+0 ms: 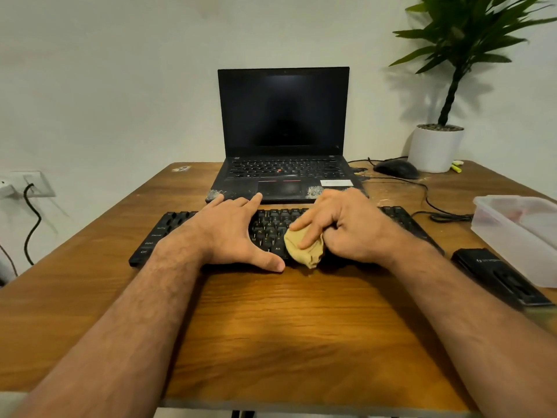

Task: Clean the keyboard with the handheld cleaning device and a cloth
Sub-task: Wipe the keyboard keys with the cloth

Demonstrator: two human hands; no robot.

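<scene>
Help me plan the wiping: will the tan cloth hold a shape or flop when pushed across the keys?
Probably floppy: the cloth is bunched into a soft wad under the right hand. It looks light and should drag easily. The left hand lies flat on the keyboard, likely steadying it.

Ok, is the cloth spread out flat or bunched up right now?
Bunched up. The tan cloth is wadded into a ball in the right hand, pressed on the black keyboard, while the left hand rests flat on the keys.

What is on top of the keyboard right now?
Left hand resting flat; right hand pressing a tan cloth onto the keyboard. Keys beneath them are hidden.
</scene>
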